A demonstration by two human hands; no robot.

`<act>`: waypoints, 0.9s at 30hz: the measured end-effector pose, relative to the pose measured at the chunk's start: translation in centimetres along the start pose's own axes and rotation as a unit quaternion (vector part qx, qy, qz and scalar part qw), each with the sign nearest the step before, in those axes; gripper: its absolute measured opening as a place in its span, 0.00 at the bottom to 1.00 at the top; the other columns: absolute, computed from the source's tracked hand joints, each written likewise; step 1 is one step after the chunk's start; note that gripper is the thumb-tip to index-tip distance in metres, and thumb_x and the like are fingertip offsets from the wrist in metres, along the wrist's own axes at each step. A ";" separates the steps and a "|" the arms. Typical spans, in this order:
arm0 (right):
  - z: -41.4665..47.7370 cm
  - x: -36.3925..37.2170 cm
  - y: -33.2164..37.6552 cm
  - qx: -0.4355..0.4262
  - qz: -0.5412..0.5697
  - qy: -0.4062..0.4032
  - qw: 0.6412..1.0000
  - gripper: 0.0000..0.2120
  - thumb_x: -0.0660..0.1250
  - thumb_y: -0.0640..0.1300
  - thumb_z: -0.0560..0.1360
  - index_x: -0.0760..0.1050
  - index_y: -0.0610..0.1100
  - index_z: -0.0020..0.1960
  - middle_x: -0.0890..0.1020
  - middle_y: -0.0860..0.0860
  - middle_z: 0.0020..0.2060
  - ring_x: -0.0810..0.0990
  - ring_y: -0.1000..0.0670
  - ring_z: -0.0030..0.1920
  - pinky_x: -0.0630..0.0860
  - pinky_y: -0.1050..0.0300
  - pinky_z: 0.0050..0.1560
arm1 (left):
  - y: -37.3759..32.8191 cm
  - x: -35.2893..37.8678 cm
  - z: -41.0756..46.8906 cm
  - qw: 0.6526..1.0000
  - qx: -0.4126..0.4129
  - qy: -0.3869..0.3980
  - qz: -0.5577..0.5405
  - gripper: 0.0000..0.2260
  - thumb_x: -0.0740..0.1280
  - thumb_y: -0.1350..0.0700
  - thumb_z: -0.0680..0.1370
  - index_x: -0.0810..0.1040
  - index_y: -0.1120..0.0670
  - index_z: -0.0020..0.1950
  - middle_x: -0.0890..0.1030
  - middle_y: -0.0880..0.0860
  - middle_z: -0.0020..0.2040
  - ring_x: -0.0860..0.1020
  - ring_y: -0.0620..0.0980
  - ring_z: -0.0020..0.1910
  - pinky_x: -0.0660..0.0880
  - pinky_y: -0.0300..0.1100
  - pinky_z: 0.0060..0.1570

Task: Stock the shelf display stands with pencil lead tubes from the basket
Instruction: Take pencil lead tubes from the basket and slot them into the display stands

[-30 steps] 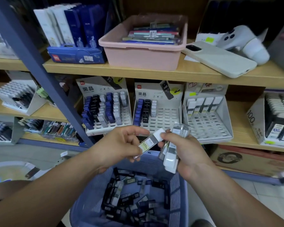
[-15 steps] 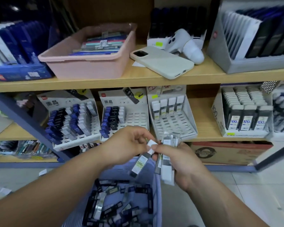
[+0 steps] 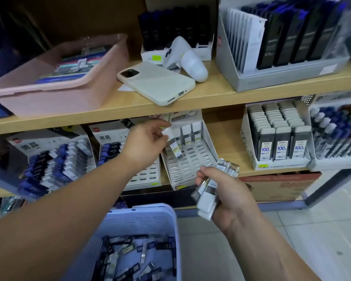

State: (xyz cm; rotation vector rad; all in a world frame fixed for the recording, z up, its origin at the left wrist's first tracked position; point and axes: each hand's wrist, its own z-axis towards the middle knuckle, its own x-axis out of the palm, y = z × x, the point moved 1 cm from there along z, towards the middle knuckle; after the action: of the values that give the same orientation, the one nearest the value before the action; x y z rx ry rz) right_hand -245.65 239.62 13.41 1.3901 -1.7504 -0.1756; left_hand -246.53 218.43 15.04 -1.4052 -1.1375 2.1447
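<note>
Step (head view): likely slotting one tube into the stand.
Left hand point(image 3: 148, 142): pinches a white-capped lead tube point(image 3: 175, 148) by its cap, over the slotted display stand point(image 3: 190, 165).
Right hand point(image 3: 229, 195): clasps a bundle of tubes point(image 3: 209, 199) near the stand's front.
Basket point(image 3: 142, 218): below, holding loose tubes.
Next: lower the tube upright into a free slot.
Change: the hands met over the basket; the left has since reached out.

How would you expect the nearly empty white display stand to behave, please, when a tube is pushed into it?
The white display stand looks thin-walled with only its back row filled, so it is probably light and may slide under a push. Its slotted floor might flex slightly. The tube in the left hand looks rigid.
</note>
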 end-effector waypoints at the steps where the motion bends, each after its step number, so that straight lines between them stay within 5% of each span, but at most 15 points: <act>1: 0.0 0.1 0.0 0.004 0.003 0.001 1.000 0.03 0.73 0.34 0.73 0.80 0.39 0.43 0.83 0.44 0.34 0.81 0.51 0.29 0.77 0.53 0.35 | 0.1 0.3 0.2 1.000 0.013 -0.006 0.025 0.13 0.71 0.61 0.77 0.81 0.43 0.55 0.81 0.52 0.43 0.82 0.51 0.40 0.76 0.37 0.40; 7: 0.1 0.1 -0.2 0.005 -0.001 -0.004 1.000 0.06 0.75 0.35 0.72 0.80 0.38 0.48 0.83 0.44 0.33 0.81 0.50 0.29 0.78 0.55 0.31 | 0.6 1.5 0.8 0.987 0.088 -0.045 0.128 0.13 0.70 0.62 0.77 0.83 0.53 0.60 0.82 0.50 0.45 0.79 0.46 0.42 0.69 0.21 0.47; 12: 0.0 -0.1 0.1 0.000 0.004 0.000 1.000 0.04 0.74 0.35 0.72 0.80 0.38 0.43 0.82 0.44 0.31 0.79 0.50 0.27 0.78 0.55 0.30 | 0.8 2.1 1.0 0.977 0.134 -0.038 0.161 0.12 0.70 0.65 0.77 0.83 0.56 0.59 0.84 0.55 0.45 0.81 0.52 0.43 0.78 0.41 0.51; 19: 0.0 -0.2 0.2 -0.001 0.008 0.007 1.000 0.03 0.74 0.35 0.72 0.80 0.39 0.42 0.82 0.45 0.31 0.79 0.51 0.28 0.78 0.54 0.32 | 0.7 2.3 1.8 0.973 0.142 -0.016 0.184 0.11 0.70 0.63 0.77 0.84 0.54 0.58 0.84 0.53 0.51 0.82 0.51 0.48 0.78 0.42 0.56; 27: -0.2 -0.3 0.2 0.006 0.009 0.016 1.000 0.03 0.74 0.35 0.71 0.81 0.38 0.44 0.83 0.44 0.33 0.80 0.50 0.29 0.78 0.54 0.32 | 1.1 2.6 2.2 0.945 0.187 -0.009 0.268 0.13 0.71 0.59 0.77 0.83 0.53 0.61 0.80 0.55 0.54 0.80 0.57 0.51 0.79 0.49 0.51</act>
State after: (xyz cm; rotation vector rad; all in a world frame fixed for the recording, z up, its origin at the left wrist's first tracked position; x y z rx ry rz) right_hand -245.68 240.01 13.51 1.3778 -1.7399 -0.1311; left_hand -249.53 218.43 13.00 -1.6373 -0.3239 2.5544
